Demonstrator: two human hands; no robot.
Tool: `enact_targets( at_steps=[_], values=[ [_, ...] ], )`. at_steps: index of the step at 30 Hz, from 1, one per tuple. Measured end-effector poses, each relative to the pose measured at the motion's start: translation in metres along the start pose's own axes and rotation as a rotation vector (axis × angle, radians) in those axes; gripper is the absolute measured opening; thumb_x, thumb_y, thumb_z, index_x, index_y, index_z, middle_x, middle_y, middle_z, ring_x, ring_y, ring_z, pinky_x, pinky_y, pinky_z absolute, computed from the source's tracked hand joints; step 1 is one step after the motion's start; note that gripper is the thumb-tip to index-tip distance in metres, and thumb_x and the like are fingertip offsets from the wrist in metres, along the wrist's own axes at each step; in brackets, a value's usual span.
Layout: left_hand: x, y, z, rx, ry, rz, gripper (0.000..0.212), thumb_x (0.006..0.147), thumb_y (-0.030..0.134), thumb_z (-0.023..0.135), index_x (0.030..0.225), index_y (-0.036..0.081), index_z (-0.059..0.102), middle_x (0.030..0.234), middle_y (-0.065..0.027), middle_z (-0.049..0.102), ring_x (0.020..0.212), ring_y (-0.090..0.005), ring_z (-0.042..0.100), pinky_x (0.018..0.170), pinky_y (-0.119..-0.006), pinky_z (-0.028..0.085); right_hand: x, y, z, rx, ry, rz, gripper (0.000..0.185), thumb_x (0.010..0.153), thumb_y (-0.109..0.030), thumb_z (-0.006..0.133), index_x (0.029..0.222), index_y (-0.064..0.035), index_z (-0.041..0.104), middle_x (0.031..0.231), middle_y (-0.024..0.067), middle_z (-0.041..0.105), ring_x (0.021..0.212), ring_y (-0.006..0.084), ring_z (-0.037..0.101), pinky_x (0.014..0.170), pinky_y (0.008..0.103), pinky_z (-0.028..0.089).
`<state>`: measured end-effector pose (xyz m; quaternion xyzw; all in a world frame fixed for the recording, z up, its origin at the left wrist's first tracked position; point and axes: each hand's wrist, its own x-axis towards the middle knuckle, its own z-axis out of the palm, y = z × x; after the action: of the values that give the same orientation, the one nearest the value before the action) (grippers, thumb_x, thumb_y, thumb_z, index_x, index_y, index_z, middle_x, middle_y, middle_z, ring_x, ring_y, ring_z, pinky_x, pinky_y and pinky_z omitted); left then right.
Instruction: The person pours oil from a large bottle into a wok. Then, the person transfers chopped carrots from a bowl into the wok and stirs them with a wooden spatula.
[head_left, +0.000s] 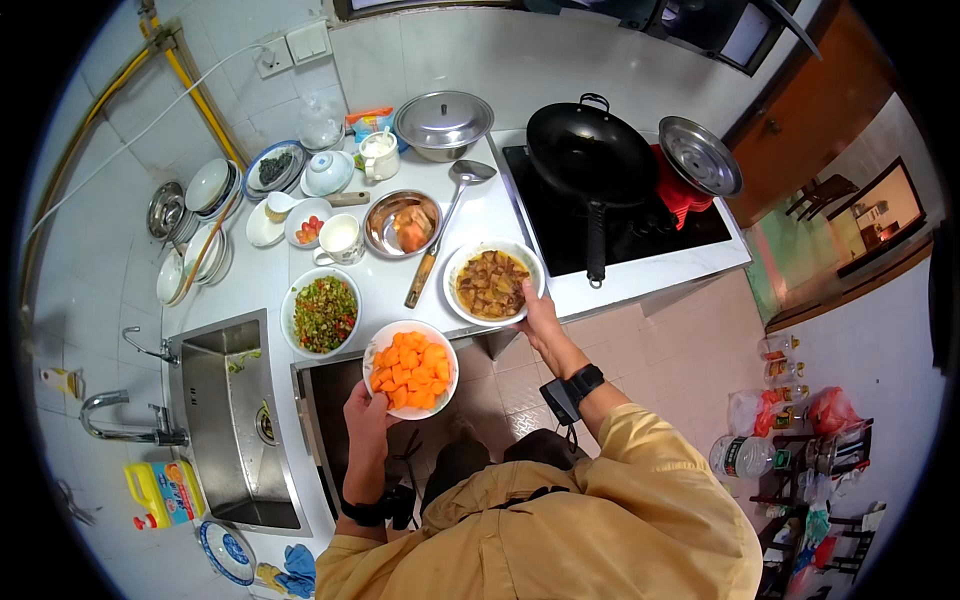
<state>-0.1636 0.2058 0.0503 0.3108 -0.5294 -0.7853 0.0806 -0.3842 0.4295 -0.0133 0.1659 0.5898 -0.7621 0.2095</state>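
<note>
My left hand grips the near rim of a white bowl of orange chunks, probably cut carrot, held in front of the counter's edge. My right hand has the right side of a white bowl with browned meat pieces in sauce, thumb on the rim. That bowl is at the counter's front edge; whether it rests there I cannot tell. Just left of the carrot bowl stands a bowl of chopped green and red peppers. A spatula with a wooden handle lies left of the meat bowl.
A black wok sits on the black cooktop, its handle pointing towards me. Behind the bowls are a steel basin, a mug and a lidded pot. At left is the steel sink, with stacked bowls beyond it.
</note>
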Motion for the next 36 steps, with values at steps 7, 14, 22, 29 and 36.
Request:
enact_targets(
  at_steps=[7,14,22,29,36],
  values=[
    [0.031,0.001,0.003,0.055,0.049,-0.037,0.031,0.086,0.002,0.043,0.114,-0.005,0.052,0.104,-0.0137,0.062,0.085,-0.0207,0.067,0.064,-0.029,0.059,0.032,-0.012,-0.023,-0.506,0.097,-0.095,0.056,0.088,-0.039,0.059,0.113,0.0108,0.052,0.099,0.0221,0.063,0.084,0.0308,0.066,0.067,0.0379,0.054],
    [0.040,0.005,0.000,0.023,0.053,0.002,0.028,0.089,0.006,0.046,0.114,-0.003,0.052,0.108,-0.0130,0.061,0.093,-0.0221,0.065,0.071,-0.032,0.057,0.013,-0.040,-0.038,-1.085,0.006,-0.301,0.052,0.088,-0.039,0.053,0.108,0.0092,0.056,0.099,0.0294,0.062,0.097,0.0392,0.061,0.086,0.0428,0.048],
    [0.043,0.012,0.030,0.027,0.133,0.052,0.033,0.090,0.007,0.046,0.121,-0.003,0.049,0.116,-0.0143,0.058,0.100,-0.0238,0.063,0.075,-0.033,0.056,0.006,-0.072,-0.178,-1.554,-0.129,-0.062,0.025,0.082,-0.027,0.057,0.084,-0.0037,0.067,0.088,0.0206,0.065,0.087,0.0377,0.062,0.076,0.0455,0.049],
    [0.033,0.017,0.067,0.025,0.140,0.063,0.034,0.092,0.008,0.045,0.124,-0.002,0.048,0.112,-0.0131,0.061,0.088,-0.0196,0.066,0.062,-0.026,0.057,0.180,-0.133,-0.304,-1.321,0.418,-0.403,0.076,0.065,-0.005,0.073,0.133,-0.0116,0.040,0.133,0.0217,0.042,0.110,0.0423,0.052,0.090,0.0449,0.048],
    [0.019,0.013,0.117,0.031,0.336,0.071,0.036,0.094,0.010,0.044,0.127,-0.004,0.046,0.117,-0.0159,0.060,0.095,-0.0228,0.066,0.069,-0.030,0.059,0.263,-0.180,-0.325,-1.544,0.306,-0.355,0.042,0.074,-0.008,0.067,0.114,-0.0042,0.058,0.110,0.0216,0.061,0.095,0.0390,0.062,0.083,0.0429,0.051]
  ],
)
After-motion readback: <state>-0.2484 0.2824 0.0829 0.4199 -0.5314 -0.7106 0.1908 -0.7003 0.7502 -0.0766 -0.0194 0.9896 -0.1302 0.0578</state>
